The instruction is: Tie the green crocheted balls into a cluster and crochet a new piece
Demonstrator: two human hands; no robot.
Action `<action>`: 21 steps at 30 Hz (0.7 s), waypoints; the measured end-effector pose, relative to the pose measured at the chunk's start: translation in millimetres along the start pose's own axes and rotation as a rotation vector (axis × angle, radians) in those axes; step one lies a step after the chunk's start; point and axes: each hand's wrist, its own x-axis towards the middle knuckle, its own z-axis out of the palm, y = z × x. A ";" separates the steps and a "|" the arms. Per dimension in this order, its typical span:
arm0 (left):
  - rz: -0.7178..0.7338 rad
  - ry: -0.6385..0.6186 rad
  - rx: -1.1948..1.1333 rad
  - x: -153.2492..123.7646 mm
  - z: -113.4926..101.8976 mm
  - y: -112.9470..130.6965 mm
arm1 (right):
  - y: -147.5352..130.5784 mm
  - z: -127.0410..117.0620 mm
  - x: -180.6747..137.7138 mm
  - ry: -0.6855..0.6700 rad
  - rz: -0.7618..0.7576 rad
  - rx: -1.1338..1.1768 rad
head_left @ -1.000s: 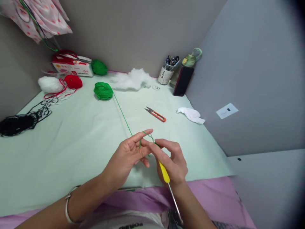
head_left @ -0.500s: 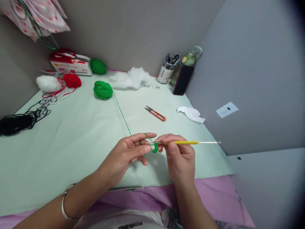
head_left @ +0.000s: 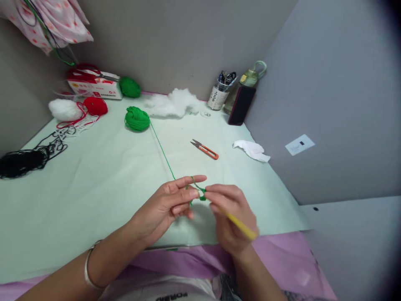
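Observation:
My left hand [head_left: 175, 198] pinches a small ring of green crochet work [head_left: 202, 198] between thumb and fingers. Green yarn [head_left: 163, 152] passes over its raised index finger and runs back to a green yarn ball [head_left: 137, 119]. My right hand [head_left: 234, 215] grips a crochet hook by its yellow handle [head_left: 241, 225], which is blurred and slants down to the right. The fingertips of the right hand touch the edge of the green piece, and the hook's tip is hidden there.
Orange thread snips [head_left: 205, 149] lie beyond my hands, with crumpled white paper [head_left: 251, 151] to their right. White stuffing [head_left: 175, 103], a pen cup [head_left: 218, 95], a phone [head_left: 242, 105] and a bottle [head_left: 249, 77] stand behind. Black yarn [head_left: 23, 163] and a red ball [head_left: 95, 106] are left.
My right hand has turned, so the crochet hook swung from level to slanting down to the right. The green yarn ball has shifted slightly. My left hand stays nearly still.

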 end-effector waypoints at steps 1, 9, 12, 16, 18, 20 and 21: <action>0.013 0.021 0.017 0.1 -0.5 0.4 | 1.1 0.0 3.1 0.048 0.095 0.135; 0.166 0.085 0.173 -3.5 4.6 -5.1 | -0.4 5.7 2.9 0.001 0.053 0.029; 0.076 0.050 0.099 -2.6 3.0 -3.2 | -0.5 5.5 -0.2 0.001 -0.050 -0.082; 0.037 0.046 0.028 -0.2 -2.8 3.2 | 2.8 1.0 9.6 0.178 0.259 0.319; 0.063 0.042 0.040 0.1 -3.6 4.5 | 3.3 0.7 14.1 0.188 0.377 0.499; 0.083 0.012 0.073 -0.2 -2.2 4.3 | 2.8 2.2 15.4 0.119 0.406 0.567; 0.087 -0.004 0.090 -0.5 -1.1 3.8 | 2.4 3.2 15.1 0.079 0.401 0.563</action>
